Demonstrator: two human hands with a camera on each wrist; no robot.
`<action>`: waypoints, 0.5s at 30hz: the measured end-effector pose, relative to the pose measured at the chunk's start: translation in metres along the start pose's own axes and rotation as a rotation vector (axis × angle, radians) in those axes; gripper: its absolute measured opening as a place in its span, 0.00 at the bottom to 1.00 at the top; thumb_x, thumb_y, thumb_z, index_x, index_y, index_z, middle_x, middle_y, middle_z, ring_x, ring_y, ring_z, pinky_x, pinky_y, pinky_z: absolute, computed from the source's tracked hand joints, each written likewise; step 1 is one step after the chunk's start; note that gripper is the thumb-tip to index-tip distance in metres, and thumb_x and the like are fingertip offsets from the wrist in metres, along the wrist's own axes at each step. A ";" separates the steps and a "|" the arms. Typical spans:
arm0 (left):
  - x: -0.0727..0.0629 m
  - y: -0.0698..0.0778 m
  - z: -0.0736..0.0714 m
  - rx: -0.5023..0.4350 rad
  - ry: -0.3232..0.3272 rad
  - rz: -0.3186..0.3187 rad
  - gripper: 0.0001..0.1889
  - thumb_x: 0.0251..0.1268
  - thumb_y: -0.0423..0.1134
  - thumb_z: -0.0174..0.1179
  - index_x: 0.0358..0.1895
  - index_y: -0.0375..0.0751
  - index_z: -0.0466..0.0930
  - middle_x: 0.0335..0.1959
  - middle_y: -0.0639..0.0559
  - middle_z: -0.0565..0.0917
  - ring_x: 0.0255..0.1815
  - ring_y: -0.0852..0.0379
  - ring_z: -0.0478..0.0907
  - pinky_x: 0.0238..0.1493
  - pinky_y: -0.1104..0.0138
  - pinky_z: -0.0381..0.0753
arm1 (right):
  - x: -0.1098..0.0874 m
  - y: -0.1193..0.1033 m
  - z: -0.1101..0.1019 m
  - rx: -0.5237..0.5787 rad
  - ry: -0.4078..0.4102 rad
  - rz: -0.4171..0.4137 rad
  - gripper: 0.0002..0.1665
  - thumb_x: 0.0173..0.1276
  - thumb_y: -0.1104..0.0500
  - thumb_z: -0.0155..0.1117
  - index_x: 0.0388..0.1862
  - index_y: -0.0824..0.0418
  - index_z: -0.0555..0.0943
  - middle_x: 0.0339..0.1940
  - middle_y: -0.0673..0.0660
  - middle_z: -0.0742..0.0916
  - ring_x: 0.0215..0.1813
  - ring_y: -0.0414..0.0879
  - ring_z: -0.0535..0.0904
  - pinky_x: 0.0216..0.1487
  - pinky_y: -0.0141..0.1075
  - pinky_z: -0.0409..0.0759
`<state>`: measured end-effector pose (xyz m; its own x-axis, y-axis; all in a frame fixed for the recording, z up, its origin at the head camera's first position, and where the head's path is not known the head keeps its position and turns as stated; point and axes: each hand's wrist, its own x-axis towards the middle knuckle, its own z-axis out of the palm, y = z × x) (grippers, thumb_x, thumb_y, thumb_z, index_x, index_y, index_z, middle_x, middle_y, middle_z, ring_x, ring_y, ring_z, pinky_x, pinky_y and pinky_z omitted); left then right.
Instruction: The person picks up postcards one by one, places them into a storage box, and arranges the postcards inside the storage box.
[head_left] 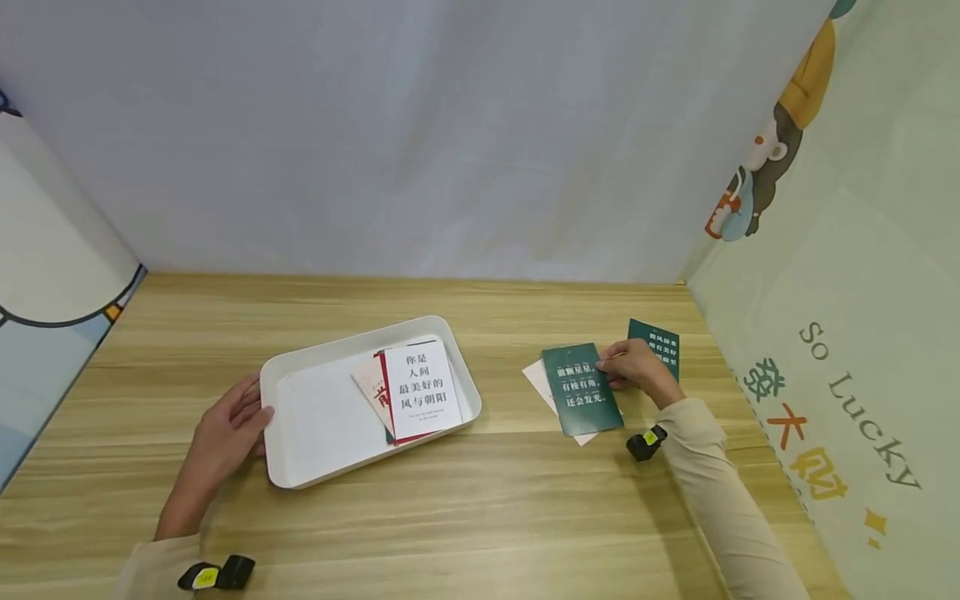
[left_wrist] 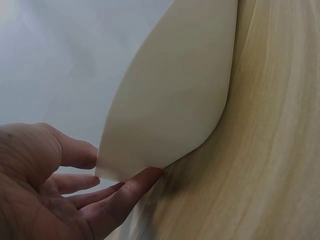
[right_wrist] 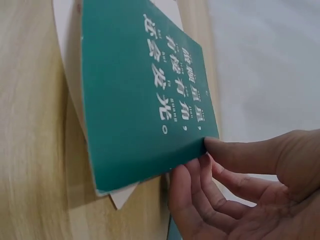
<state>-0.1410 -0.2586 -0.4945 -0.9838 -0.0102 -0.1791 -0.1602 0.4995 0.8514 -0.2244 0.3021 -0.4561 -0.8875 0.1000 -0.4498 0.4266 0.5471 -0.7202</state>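
In the head view, my right hand (head_left: 636,367) pinches the edge of a dark green card (head_left: 582,390) with white writing. Up close in the right wrist view, the thumb lies on the face of this green card (right_wrist: 145,110) and the fingers are beneath it. Under it, a pale card (head_left: 538,380) pokes out at the side. My left hand (head_left: 228,425) grips the left end of a white tray (head_left: 315,417), thumb at the rim and fingers against the outer wall. Inside the tray's right half, a white card (head_left: 422,390) with black writing overlaps several others.
Another green card (head_left: 654,340) lies on the wooden table (head_left: 465,517) behind the right hand, partly covered by it. A pale curtain (head_left: 420,150) closes off the back, and a printed sheet (head_left: 862,333) hangs along the right side.
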 end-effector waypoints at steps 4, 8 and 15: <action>-0.002 0.000 0.001 -0.010 0.004 0.007 0.36 0.82 0.36 0.52 0.84 0.32 0.47 0.76 0.21 0.64 0.75 0.28 0.67 0.38 0.81 0.79 | -0.002 -0.002 -0.003 0.055 -0.037 0.017 0.22 0.77 0.67 0.62 0.64 0.78 0.74 0.31 0.54 0.84 0.30 0.40 0.81 0.38 0.36 0.88; -0.003 0.000 0.001 -0.013 0.007 0.011 0.36 0.82 0.36 0.52 0.84 0.31 0.47 0.76 0.20 0.64 0.75 0.27 0.67 0.37 0.80 0.80 | -0.002 -0.002 -0.007 0.105 -0.076 0.024 0.24 0.78 0.66 0.62 0.67 0.76 0.73 0.29 0.52 0.86 0.30 0.39 0.83 0.38 0.36 0.88; -0.002 0.001 0.000 -0.002 0.014 0.022 0.36 0.82 0.36 0.53 0.84 0.31 0.48 0.76 0.21 0.65 0.75 0.27 0.67 0.42 0.89 0.71 | -0.001 0.001 -0.012 0.194 -0.126 0.022 0.21 0.78 0.65 0.63 0.65 0.71 0.75 0.27 0.49 0.86 0.30 0.38 0.84 0.38 0.33 0.87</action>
<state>-0.1392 -0.2581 -0.4936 -0.9882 -0.0111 -0.1530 -0.1382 0.4981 0.8560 -0.2253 0.3126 -0.4495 -0.8539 -0.0012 -0.5204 0.4821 0.3748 -0.7919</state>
